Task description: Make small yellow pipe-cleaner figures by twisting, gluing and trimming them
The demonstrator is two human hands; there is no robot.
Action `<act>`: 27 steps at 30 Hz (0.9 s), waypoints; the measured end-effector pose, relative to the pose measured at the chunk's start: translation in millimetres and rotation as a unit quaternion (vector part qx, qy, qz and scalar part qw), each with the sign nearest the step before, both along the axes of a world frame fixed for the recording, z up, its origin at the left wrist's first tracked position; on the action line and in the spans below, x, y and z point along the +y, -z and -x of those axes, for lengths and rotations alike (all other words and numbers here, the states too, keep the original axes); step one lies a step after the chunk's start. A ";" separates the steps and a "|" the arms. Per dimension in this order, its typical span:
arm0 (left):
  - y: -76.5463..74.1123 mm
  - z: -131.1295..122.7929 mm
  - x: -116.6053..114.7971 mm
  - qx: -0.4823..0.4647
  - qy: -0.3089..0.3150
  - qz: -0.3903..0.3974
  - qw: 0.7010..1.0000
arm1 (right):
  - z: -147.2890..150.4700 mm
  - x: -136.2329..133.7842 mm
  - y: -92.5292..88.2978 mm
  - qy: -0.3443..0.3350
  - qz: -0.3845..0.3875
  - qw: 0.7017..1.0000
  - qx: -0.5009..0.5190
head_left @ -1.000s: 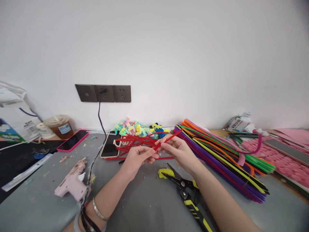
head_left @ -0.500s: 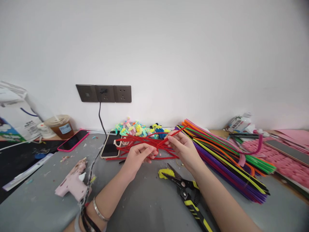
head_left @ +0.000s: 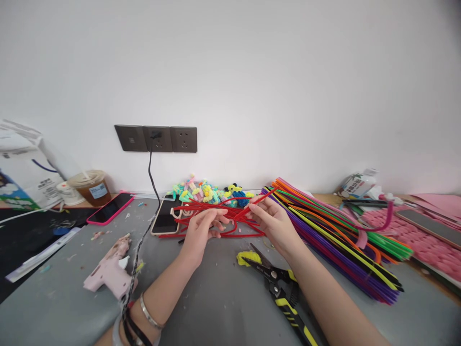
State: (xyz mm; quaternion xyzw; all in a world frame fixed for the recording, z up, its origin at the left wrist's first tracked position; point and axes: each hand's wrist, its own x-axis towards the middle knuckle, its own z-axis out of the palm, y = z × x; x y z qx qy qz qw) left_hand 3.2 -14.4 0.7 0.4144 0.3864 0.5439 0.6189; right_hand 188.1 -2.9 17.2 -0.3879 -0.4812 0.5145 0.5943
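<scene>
Between the thumb and fingers of my right hand (head_left: 272, 222) is a red pipe cleaner (head_left: 262, 196); one end sticks out to the upper right. My left hand (head_left: 202, 231) is to its left, thumb and fingers apart, with nothing visible in its grasp. Behind and between both hands lies a loose pile of red pipe cleaners (head_left: 198, 205), partly hidden by my fingers. Pliers (head_left: 275, 281) with black and yellow handles rest below my right hand, jaws apart. A small yellow fuzzy piece (head_left: 248, 257) sits at their tips.
A bundle of multicoloured pipe cleaners (head_left: 342, 250) lies right. Small fuzzy figures (head_left: 207, 191) line the wall. Left are a phone (head_left: 164, 218), a pink-edged phone (head_left: 111, 208), a drink cup (head_left: 91, 190) and a pink glue gun (head_left: 111, 271), with a cord (head_left: 143, 235) crossing the mat.
My left fingers have parted from the red pipe cleaner and spread, the hand shifting slightly left. My right hand keeps its pinch in nearly the same place.
</scene>
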 end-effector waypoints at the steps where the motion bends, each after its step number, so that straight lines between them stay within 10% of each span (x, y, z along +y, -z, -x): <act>1: 0.5 0.1 0.8 -0.001 -0.008 0.005 1.000 | 0.0 0.1 0.1 -0.001 0.001 1.000 0.000; 14: 2.2 3.5 11.2 -0.062 -0.228 -0.023 0.971 | -0.6 -0.3 2.2 -0.015 0.001 1.000 0.003; 27: -0.1 -4.0 -3.0 0.117 0.020 -0.071 0.990 | 5.2 -3.9 0.6 -0.092 -0.006 0.993 -0.069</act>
